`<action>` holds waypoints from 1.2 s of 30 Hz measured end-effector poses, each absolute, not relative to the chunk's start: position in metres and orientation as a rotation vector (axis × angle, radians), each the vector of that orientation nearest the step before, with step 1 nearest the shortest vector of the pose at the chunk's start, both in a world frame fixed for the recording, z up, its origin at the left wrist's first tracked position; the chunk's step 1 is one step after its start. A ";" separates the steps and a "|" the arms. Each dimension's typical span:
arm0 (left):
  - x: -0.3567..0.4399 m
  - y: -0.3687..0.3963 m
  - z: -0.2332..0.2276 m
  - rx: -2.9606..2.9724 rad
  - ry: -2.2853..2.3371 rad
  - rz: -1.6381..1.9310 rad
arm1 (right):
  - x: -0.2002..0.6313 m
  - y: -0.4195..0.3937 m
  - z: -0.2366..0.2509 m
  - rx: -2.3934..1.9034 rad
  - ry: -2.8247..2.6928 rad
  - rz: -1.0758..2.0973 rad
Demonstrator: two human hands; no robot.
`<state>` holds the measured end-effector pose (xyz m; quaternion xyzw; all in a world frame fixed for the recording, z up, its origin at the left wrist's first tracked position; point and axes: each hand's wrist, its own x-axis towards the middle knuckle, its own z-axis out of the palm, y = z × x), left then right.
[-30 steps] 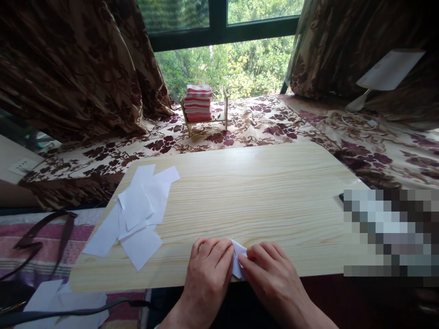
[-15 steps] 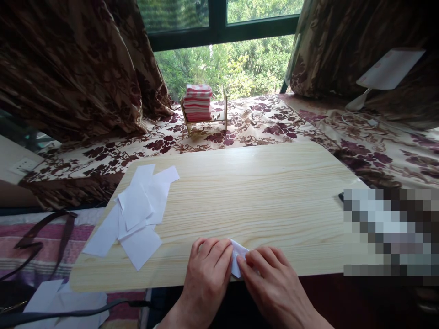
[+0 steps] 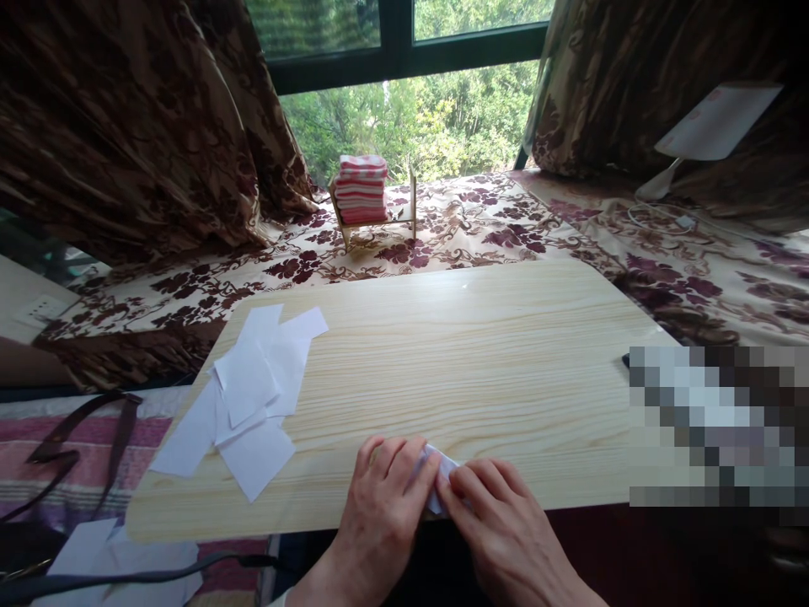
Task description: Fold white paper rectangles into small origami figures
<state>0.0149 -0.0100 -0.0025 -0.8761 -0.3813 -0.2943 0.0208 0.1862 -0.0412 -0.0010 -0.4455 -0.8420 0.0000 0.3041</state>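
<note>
A small folded piece of white paper (image 3: 442,460) lies at the near edge of the wood-grain table (image 3: 442,362), mostly covered by my fingers. My left hand (image 3: 387,497) presses on its left side, fingers curled over it. From the right, my right hand (image 3: 499,510) pinches its other side with thumb and bent fingers. Both hands are close together, their tips almost meeting over the paper. The folds under the fingers are hidden. Off to the left on the table lies a loose pile of white paper pieces (image 3: 249,384).
More white paper (image 3: 148,561) lies on the striped cloth at lower left, near dark straps (image 3: 120,438). A pixelated patch covers the table's right end. Beyond the table, a small rack holds folded pink-striped cloths (image 3: 361,192); a white lamp (image 3: 717,126) stands at far right.
My left thumb has moved right across the folded paper, close to my right fingertips, so less of the paper shows. The view has shifted slightly.
</note>
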 end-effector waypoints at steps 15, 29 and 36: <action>0.013 -0.014 0.006 -2.729 -1.168 -0.782 | 0.220 -0.059 -0.007 -1.207 -2.102 0.072; 0.016 -0.023 -0.006 -2.644 -1.294 -0.873 | 0.180 -0.024 -0.004 -1.340 -2.126 -0.024; 0.014 -0.019 0.001 -2.709 -1.229 -0.822 | 0.206 -0.027 -0.001 -1.407 -2.192 -0.052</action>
